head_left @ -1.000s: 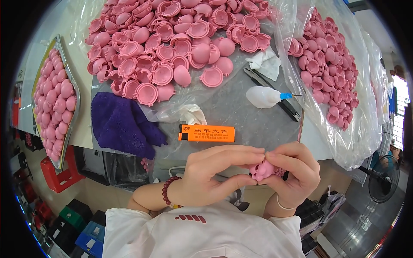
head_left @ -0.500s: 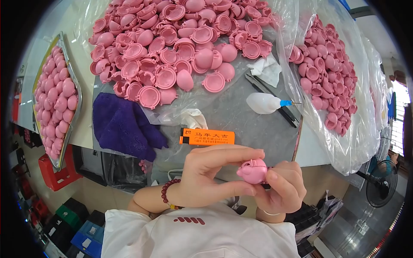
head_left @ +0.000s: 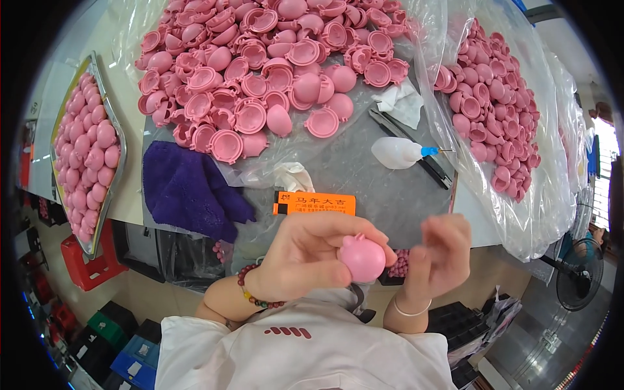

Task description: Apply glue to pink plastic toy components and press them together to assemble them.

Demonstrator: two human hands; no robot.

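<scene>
Pink round piece [head_left: 363,260] sits over the table's near edge, pinched between the thumb and fingers of the left hand [head_left: 305,257]. Half a second ago both hands were on it; now the right hand [head_left: 439,257] stands apart, blurred, its fingers loosely curled, with nothing visible in it. The piece has also turned, its smooth side facing up and small nubs at its upper left. The left hand alone therefore supports it, leaving the right free.

On the grey work surface [head_left: 354,172], a broad heap of pink shells [head_left: 253,84] covers the far part; a smaller pile [head_left: 497,97] lies on clear plastic at the right, and a tray [head_left: 123,153] of rounded pink pieces stands at the left. Nearer are a purple cloth [head_left: 192,188], an orange block [head_left: 315,203] and a white bottle [head_left: 394,153] with a blue tip.

Beyond the table stand a black fan [head_left: 578,276] at right and a red stool [head_left: 91,266] at left.
</scene>
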